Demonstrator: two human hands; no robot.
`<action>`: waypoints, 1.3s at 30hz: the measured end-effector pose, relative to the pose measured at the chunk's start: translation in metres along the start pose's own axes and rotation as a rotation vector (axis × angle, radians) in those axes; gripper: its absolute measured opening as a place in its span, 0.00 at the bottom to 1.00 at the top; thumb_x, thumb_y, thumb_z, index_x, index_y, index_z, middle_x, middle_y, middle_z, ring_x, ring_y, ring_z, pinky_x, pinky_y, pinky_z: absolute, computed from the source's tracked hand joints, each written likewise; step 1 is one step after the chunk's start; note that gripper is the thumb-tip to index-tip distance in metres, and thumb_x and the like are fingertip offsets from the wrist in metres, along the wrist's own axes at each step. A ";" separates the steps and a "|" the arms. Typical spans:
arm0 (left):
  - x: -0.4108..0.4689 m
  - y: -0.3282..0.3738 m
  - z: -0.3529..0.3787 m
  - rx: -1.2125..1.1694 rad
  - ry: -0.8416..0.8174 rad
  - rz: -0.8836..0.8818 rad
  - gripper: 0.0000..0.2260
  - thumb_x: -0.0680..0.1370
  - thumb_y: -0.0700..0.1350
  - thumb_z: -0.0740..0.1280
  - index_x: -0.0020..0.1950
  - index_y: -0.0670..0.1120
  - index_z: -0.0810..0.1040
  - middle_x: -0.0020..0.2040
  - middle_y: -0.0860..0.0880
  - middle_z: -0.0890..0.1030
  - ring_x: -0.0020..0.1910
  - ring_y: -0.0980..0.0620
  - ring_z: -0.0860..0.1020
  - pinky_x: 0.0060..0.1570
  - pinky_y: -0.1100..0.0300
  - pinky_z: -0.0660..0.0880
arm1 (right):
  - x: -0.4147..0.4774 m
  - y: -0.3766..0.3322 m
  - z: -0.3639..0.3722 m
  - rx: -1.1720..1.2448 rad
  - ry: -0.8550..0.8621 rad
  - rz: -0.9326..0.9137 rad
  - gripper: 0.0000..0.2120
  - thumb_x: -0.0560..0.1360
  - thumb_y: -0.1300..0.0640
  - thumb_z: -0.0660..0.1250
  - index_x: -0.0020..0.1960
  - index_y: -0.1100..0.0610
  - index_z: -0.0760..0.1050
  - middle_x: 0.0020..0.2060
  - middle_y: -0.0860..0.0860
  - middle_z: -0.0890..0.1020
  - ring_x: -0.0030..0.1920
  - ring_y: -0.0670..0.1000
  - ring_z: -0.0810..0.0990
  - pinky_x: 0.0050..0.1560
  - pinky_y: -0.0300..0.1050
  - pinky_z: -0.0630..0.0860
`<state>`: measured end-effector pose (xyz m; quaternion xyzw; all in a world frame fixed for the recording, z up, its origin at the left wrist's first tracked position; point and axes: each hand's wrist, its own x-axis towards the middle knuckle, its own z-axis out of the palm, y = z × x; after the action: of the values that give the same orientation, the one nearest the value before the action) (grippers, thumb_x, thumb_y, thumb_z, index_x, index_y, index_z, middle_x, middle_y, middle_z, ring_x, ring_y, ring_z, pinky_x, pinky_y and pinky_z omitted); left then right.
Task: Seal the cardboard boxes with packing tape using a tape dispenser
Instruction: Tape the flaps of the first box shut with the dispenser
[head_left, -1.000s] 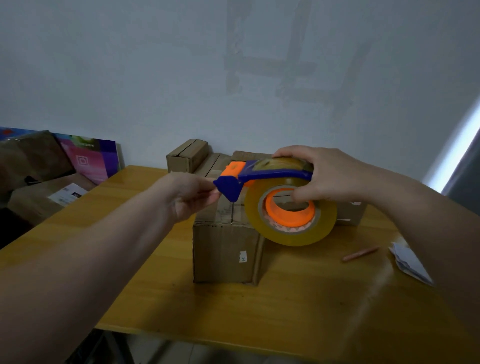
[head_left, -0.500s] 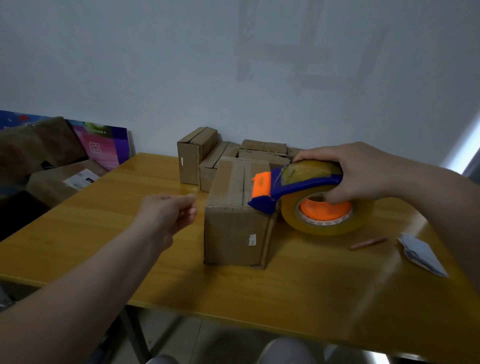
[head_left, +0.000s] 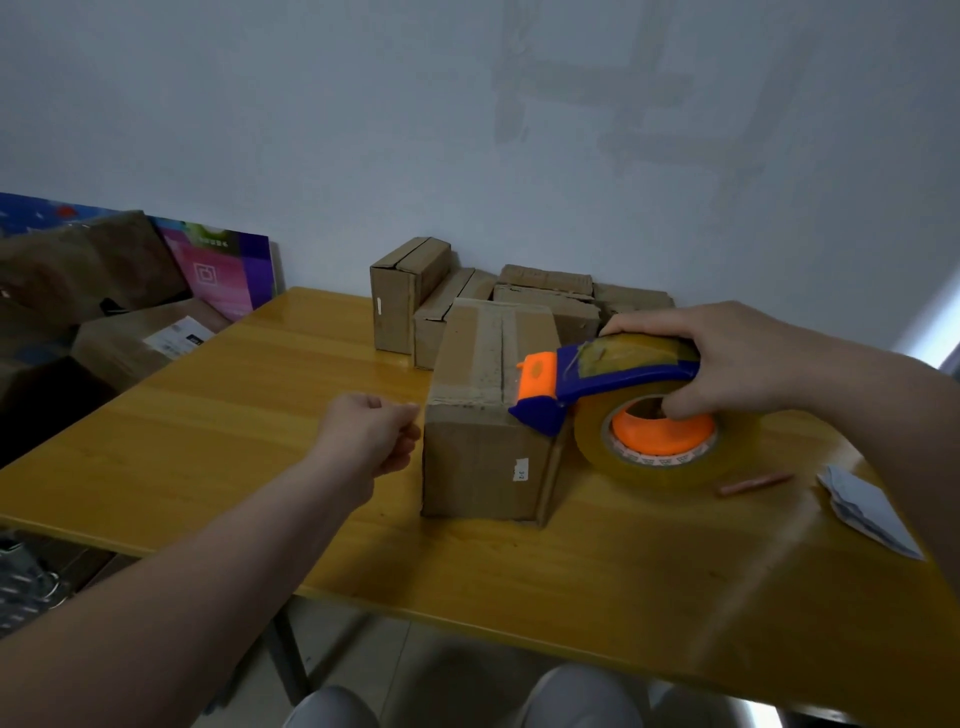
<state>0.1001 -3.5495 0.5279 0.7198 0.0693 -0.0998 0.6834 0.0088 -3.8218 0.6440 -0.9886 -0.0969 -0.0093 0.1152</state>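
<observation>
Head view: the right hand (head_left: 727, 364) is gripping the tape dispenser (head_left: 613, 375) at the cardboard box's (head_left: 488, 457) top edge on the surface (head_left: 208, 415). The left hand (head_left: 371, 431) is hovering curled beside the box; whether it is pinching tape, I cannot tell. The box is probably light and stiff, so steady it at its side.

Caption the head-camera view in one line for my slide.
Right hand grips a tape dispenser at the top edge of a cardboard box on a yellow table; left hand curled beside it.

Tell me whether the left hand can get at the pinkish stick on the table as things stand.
Probably not directly. The left hand sits left of the front box, while the pinkish stick lies beyond the tape dispenser held by the right hand; it would have to reach round them.
</observation>
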 end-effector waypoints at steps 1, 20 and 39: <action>-0.001 -0.001 0.002 0.036 -0.008 0.008 0.07 0.78 0.41 0.67 0.41 0.43 0.73 0.34 0.45 0.77 0.30 0.51 0.73 0.28 0.59 0.72 | 0.000 0.001 0.001 0.008 0.004 -0.006 0.34 0.67 0.58 0.75 0.55 0.27 0.62 0.42 0.40 0.75 0.40 0.33 0.74 0.33 0.26 0.70; -0.039 0.021 0.011 0.653 -0.267 0.581 0.33 0.76 0.44 0.67 0.77 0.53 0.56 0.71 0.54 0.68 0.63 0.59 0.71 0.57 0.63 0.73 | -0.005 0.020 0.019 0.234 0.032 0.031 0.35 0.68 0.60 0.75 0.57 0.25 0.64 0.49 0.42 0.78 0.42 0.46 0.80 0.39 0.41 0.78; -0.012 0.021 0.030 1.322 -0.354 0.933 0.43 0.73 0.66 0.63 0.78 0.51 0.46 0.79 0.50 0.50 0.77 0.51 0.50 0.73 0.53 0.45 | -0.011 0.033 0.036 0.357 0.090 0.012 0.37 0.67 0.60 0.75 0.57 0.22 0.63 0.46 0.40 0.78 0.42 0.38 0.80 0.32 0.30 0.74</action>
<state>0.0918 -3.5805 0.5497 0.9016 -0.4182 0.0622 0.0913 0.0042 -3.8474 0.6012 -0.9516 -0.0857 -0.0356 0.2929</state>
